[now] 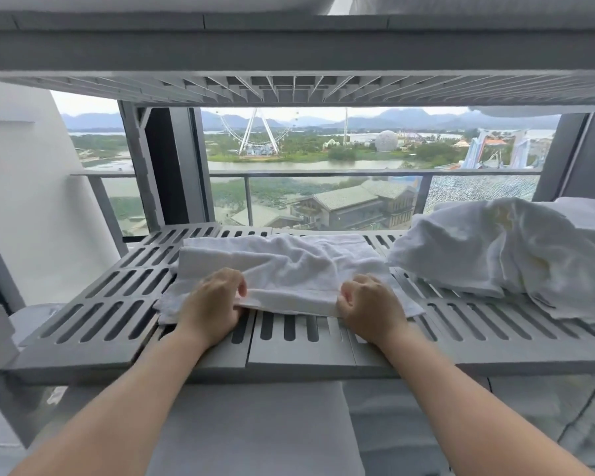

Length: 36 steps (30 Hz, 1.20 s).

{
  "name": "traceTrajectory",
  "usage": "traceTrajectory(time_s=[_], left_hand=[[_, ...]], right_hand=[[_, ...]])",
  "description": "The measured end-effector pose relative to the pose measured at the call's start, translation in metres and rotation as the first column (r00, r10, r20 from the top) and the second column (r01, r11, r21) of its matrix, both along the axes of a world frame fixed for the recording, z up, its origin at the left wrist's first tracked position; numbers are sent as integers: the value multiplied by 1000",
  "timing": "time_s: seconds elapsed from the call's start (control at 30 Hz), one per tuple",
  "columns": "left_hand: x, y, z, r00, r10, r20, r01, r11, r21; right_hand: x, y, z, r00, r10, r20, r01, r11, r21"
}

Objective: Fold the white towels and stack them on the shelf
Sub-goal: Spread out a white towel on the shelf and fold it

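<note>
With bare forearms (134,389) across the slatted shelf (299,359), pinches near hem of the white towel (282,266) in left grip (212,302) and right grip (370,304), spaced apart, likely for an even fold; leaves crumpled towels (495,249) at right.

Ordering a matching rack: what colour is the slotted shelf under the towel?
The shelf is grey; the head view shows it.

The towel (282,269) is white terry cloth, nubbly and matt, as is the crumpled heap (502,249) at the shelf's right edge. The slotted shelf (117,304) looks matt grey plastic, smooth.
</note>
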<state>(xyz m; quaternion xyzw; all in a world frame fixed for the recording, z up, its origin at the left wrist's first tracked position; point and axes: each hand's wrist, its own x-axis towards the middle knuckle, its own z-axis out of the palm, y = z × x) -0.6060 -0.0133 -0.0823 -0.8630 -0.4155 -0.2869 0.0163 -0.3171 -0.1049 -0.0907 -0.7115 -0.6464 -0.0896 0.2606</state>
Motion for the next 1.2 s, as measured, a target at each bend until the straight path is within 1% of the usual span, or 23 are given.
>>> traceTrajectory(time_s=[0.07,0.13,0.17,0.23,0.3,0.4,0.47,0.53,0.6,0.63,0.67,0.73,0.77,0.83,0.93,1.0,1.07,1.13,1.2], left_hand=[[1,-8,-8,999,36,23,-37,998,49],[1,-11,-12,999,35,34,-38,995,97],[1,-11,-13,998,37,47,-42,993,109],[1,-11,-13,996,44,75,-52,992,115],[0,-11,-13,997,31,69,-39,991,127],[-1,-9,-15,999,11,38,-15,994,112],[-1,-6,-16,999,33,25,-35,995,92],[1,-4,-17,998,63,8,-63,994,91],[3,-2,-17,996,93,8,-93,990,107],[3,-1,-18,994,104,11,-105,987,119],[2,-1,-17,994,107,14,-108,986,127],[1,-2,-14,996,88,13,-89,989,116],[0,-4,-11,997,71,12,-72,992,101],[-1,-6,-4,999,36,7,-36,997,63],[-4,-7,6,1000,2,-14,-2,1000,-17],[-5,-7,16,1000,5,-11,-6,991,-132],[-7,-7,25,1000,7,27,0,972,-235],[-8,-8,30,999,24,31,-16,968,-250],[-8,-13,30,999,36,-29,-41,975,-216]], right_hand=[[-3,-8,-3,996,82,33,-82,996,22],[-4,-13,-5,985,163,62,-162,986,-28],[-4,-14,-6,981,179,76,-175,983,-55],[-3,-15,-5,979,174,107,-166,983,-74],[-3,-14,-5,976,171,131,-160,983,-91],[-4,-11,-4,979,172,109,-146,966,-214],[-5,-8,-3,981,167,96,-130,942,-310],[-5,-4,-4,980,173,96,-129,927,-352],[-5,-1,-5,988,150,48,-127,939,-319],[-5,-1,-6,992,127,25,-116,956,-269],[-5,-2,-6,994,101,28,-94,976,-198],[-5,-5,-8,995,55,82,-51,997,-49],[-5,-6,-8,994,47,94,-46,999,-13],[-5,-9,-7,994,70,84,-68,997,-23],[-7,-11,-4,991,116,69,-110,990,-87],[-9,-12,-2,986,136,96,-133,990,-41],[-10,-13,-2,979,147,143,-148,989,3],[-9,-12,-3,979,131,159,-130,991,-15],[-11,-11,-2,982,90,168,-84,996,-41]])
